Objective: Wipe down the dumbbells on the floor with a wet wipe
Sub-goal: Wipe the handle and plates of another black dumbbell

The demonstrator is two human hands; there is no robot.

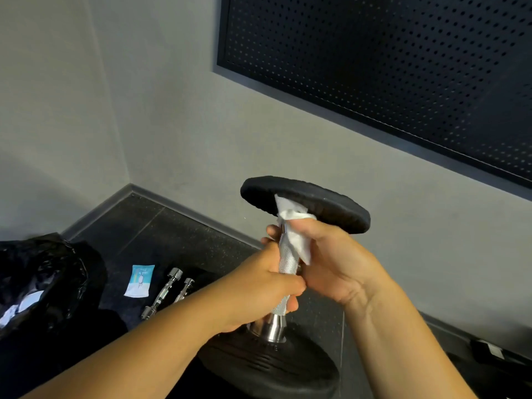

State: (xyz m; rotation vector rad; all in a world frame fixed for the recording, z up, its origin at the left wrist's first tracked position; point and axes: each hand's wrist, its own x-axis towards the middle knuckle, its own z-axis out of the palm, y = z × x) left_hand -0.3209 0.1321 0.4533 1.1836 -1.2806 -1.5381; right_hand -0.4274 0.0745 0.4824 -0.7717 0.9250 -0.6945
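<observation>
One black-plated dumbbell (331,208) with a knurled chrome handle stands on end at near centre, apparently on the dark speckled floor (161,231). The left hand (267,286) has its grip clamped round the handle. The right hand (336,263) has its grip closed on one white wet wipe (296,240), pressed against the bar. At left lie two slim chrome bars (164,295), one blue-and-white wipe packet (139,280) and one black plastic bag (43,277).

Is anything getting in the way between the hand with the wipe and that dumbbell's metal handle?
Nothing separates them: the right hand holds the wet wipe against the handle just under the top plate. Only the left hand, gripping the handle lower down, covers that stretch.
</observation>
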